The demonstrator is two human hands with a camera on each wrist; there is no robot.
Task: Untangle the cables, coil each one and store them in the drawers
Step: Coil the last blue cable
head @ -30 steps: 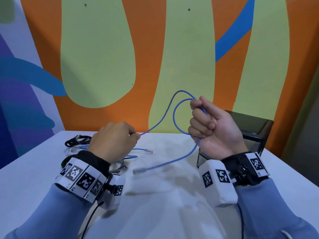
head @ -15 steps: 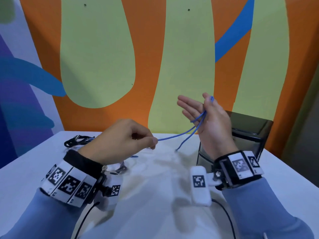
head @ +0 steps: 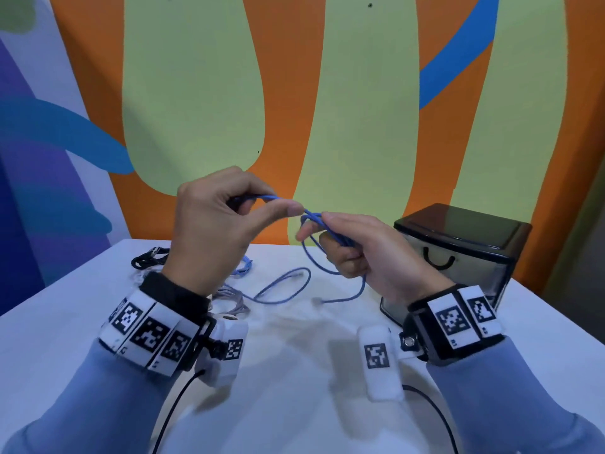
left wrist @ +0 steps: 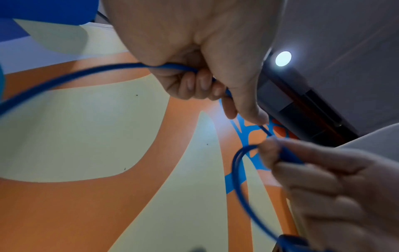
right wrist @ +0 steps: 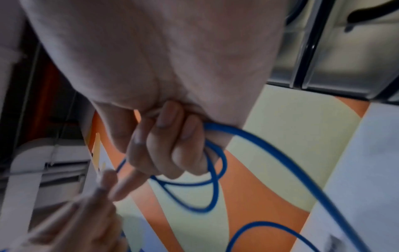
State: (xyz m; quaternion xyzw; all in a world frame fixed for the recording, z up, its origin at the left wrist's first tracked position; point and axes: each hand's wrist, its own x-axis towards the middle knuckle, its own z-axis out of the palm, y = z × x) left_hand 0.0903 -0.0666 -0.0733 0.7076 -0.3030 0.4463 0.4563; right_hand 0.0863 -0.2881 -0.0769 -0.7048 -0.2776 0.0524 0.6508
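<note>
I hold a blue network cable [head: 361, 286] in the air over the white table [head: 82, 322]. My left hand [head: 281, 206] pinches it between thumb and forefinger, right beside my right hand [head: 330, 232]. The right hand's fingers are curled round small loops of the same cable. In the left wrist view the left hand [left wrist: 200, 85] has the cable [left wrist: 64, 76] running through its curled fingers. The right wrist view shows my right hand [right wrist: 172, 146] gripping the loops of the cable [right wrist: 213, 191]. One clear plug end [head: 316, 301] hangs down to the table.
A dark, glossy drawer unit [head: 458, 250] with a curved handle stands at the right, behind my right wrist. A paler blue cable [head: 284, 288], a grey one [head: 234, 298] and a black one [head: 147, 257] lie on the table's left half. A painted wall rises behind.
My left hand rose from near the table up to the right hand, bringing cable with it. The right hand opened flat half a second ago and has closed round the loops again.
</note>
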